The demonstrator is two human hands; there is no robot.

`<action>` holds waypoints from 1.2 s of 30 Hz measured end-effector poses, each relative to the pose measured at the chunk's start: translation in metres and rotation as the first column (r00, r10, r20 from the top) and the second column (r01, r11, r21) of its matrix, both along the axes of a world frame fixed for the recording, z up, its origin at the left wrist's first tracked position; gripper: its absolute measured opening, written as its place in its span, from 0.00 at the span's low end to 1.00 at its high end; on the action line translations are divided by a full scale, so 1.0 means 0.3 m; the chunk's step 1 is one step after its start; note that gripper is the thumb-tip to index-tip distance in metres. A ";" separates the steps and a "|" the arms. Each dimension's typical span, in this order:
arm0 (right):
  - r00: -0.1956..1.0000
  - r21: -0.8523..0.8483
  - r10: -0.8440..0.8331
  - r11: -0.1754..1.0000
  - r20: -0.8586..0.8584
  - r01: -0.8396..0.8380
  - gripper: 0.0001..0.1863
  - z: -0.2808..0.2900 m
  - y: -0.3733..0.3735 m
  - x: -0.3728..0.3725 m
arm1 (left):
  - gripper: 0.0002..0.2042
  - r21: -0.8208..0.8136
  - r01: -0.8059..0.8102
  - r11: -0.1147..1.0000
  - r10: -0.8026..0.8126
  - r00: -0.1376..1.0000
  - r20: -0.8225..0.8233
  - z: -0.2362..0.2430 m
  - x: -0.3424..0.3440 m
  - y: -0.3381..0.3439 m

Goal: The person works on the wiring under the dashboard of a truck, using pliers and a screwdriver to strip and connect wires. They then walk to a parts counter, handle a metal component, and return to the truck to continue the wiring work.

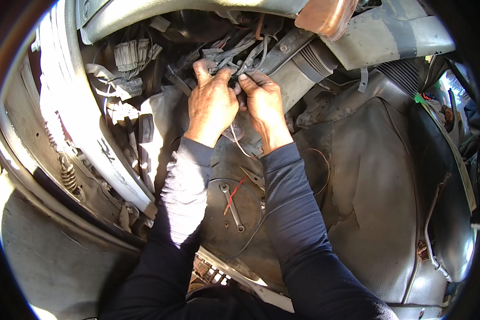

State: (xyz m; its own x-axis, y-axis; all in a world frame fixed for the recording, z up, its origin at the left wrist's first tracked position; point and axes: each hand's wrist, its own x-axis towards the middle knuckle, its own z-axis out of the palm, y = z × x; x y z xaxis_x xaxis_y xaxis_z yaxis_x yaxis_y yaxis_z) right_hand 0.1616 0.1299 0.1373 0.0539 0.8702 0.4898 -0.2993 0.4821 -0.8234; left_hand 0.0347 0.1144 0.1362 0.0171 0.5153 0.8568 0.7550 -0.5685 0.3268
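My left hand point(213, 104) reaches up under the dashboard, fingers curled around grey-wrapped wires point(244, 53). Close beside it, my right hand point(264, 101) pinches at the same wires with thumb and forefinger pressed together. The exact spot they grip is mostly hidden by the fingers. A thin pale wire point(234, 136) hangs down from between the hands. On the floor between my forearms lie a combination wrench point(232, 208), a short piece of red wire point(234, 196) across it, and what looks like pliers point(252, 176), partly covered by my right sleeve.
White connectors point(132, 55) and loose wiring hang at the upper left, beside the bright door-frame pillar point(85, 101). A grey duct point(298, 74) slants past my right hand. Dark floor covering point(373, 176) spreads to the right, near a black seat-like panel point(437, 160). A dark cable point(258, 226) loops by the wrench.
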 end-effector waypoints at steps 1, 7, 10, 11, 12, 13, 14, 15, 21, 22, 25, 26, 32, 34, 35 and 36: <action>1.000 -0.027 0.017 0.999 -0.007 -0.018 0.10 0.004 0.000 0.007 | 0.18 -0.008 0.026 1.000 -0.026 1.000 0.006 0.002 -0.004 0.006; 1.000 -0.069 -0.001 0.998 0.006 0.002 0.10 0.019 -0.003 0.010 | 0.19 0.182 0.164 0.969 -0.189 0.973 0.130 -0.001 -0.011 0.045; 0.995 -0.052 -0.104 0.993 0.004 0.104 0.10 0.003 0.005 -0.018 | 0.18 0.237 0.185 0.954 -0.246 0.933 0.261 -0.021 0.011 0.054; 0.991 -0.037 -0.134 0.990 -0.003 0.134 0.10 -0.001 0.009 -0.028 | 0.18 0.254 0.151 0.955 -0.213 0.947 0.239 -0.027 0.011 0.058; 0.943 0.055 -0.301 0.953 0.140 0.297 0.10 -0.002 0.011 -0.035 | 0.17 0.304 0.124 0.944 -0.196 0.956 0.218 -0.035 0.007 0.060; 0.844 0.171 -0.470 0.882 0.259 0.439 0.11 0.000 0.010 -0.040 | 0.17 0.374 0.057 0.926 -0.110 0.986 0.124 -0.038 0.002 0.066; 0.696 0.283 -0.624 0.781 0.355 0.556 0.13 0.009 0.005 -0.034 | 0.17 0.341 0.069 0.938 -0.115 0.987 0.116 -0.045 -0.004 0.070; 0.546 0.345 -0.706 0.702 0.452 0.622 0.18 0.022 -0.003 -0.029 | 0.17 0.304 0.082 0.949 -0.119 0.987 0.105 -0.051 -0.009 0.073; 0.602 0.004 -0.192 0.954 0.775 0.299 0.17 0.161 -0.100 0.141 | 0.15 0.327 0.142 0.934 -0.165 0.985 0.045 -0.051 -0.022 0.066; 0.612 -0.058 -0.105 0.969 0.784 0.240 0.18 0.172 -0.114 0.159 | 0.17 0.305 0.179 0.935 -0.195 0.980 0.024 -0.051 -0.025 0.056; 0.658 0.090 -0.155 0.987 0.737 0.131 0.15 0.170 -0.133 0.164 | 0.23 0.334 0.203 0.921 -0.192 0.979 -0.064 -0.047 -0.031 0.037; 0.664 0.151 -0.200 0.980 0.720 0.132 0.13 0.164 -0.133 0.158 | 0.21 0.351 0.194 0.916 -0.187 0.981 -0.053 -0.045 -0.032 0.038; 0.806 0.050 -0.247 0.964 0.538 0.261 0.10 0.145 -0.110 0.156 | 0.07 0.397 0.169 0.902 -0.231 0.966 0.114 -0.031 -0.027 0.075; 0.702 0.028 -0.255 0.948 0.665 0.318 0.10 0.139 -0.095 0.157 | 0.06 0.406 0.146 0.902 -0.229 0.960 0.162 -0.024 -0.026 0.073; 0.680 0.022 -0.244 0.948 0.691 0.317 0.10 0.133 -0.085 0.148 | 0.07 0.410 0.151 0.899 -0.230 0.961 0.151 -0.021 -0.027 0.068; 0.646 -0.009 -0.224 0.941 0.730 0.337 0.10 0.125 -0.075 0.140 | 0.07 0.404 0.152 0.902 -0.229 0.962 0.149 -0.016 -0.028 0.062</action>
State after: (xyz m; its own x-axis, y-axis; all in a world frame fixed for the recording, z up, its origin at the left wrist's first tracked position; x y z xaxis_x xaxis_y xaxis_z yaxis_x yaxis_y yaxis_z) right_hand 0.2037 0.1073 0.1747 -0.0071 0.9305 0.3663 0.5333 0.3134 -0.7857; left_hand 0.0261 0.1329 0.1313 -0.0996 0.1469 0.9841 0.5660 -0.8051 0.1775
